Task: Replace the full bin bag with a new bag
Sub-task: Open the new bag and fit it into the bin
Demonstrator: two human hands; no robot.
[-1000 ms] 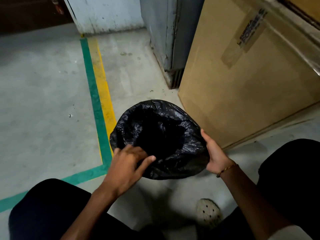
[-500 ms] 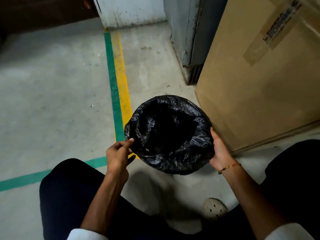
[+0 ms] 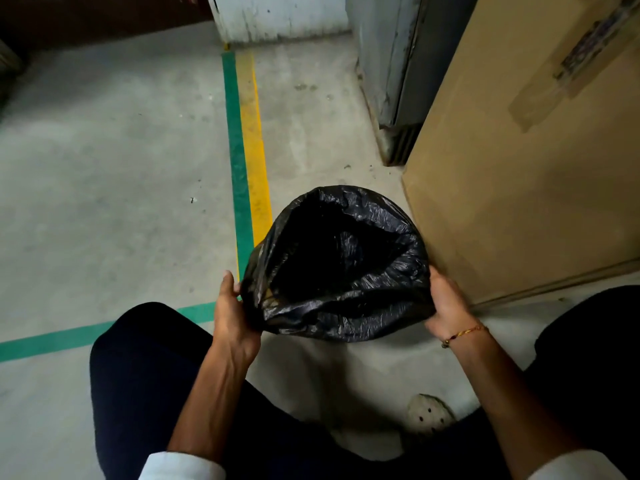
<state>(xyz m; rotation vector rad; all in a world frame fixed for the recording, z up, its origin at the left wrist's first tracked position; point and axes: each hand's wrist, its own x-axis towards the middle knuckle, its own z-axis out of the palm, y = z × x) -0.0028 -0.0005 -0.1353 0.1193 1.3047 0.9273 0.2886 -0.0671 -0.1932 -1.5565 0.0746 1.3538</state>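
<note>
A black plastic bin bag (image 3: pixel 377 306) is folded over the rim of a small round bin on the concrete floor; the bin itself is hidden under the plastic. The bag's inside looks dark and I see nothing in it. My left hand (image 3: pixel 233 308) grips the bag's folded edge at the near left side of the rim. On the right side of the rim my right hand (image 3: pixel 446 303), with a thin bracelet on its wrist, presses against the bag.
A large cardboard box (image 3: pixel 519 168) stands right beside the bin on the right. Behind it is a grey metal cabinet (image 3: pixel 391 64). Green and yellow floor stripes (image 3: pixel 247 143) run on the left. My knees and a pale shoe (image 3: pixel 429 414) are below.
My left hand moved from the bag's near edge out to its left side and took hold of the folded plastic. The view shifted, so the bin sits further right.
</note>
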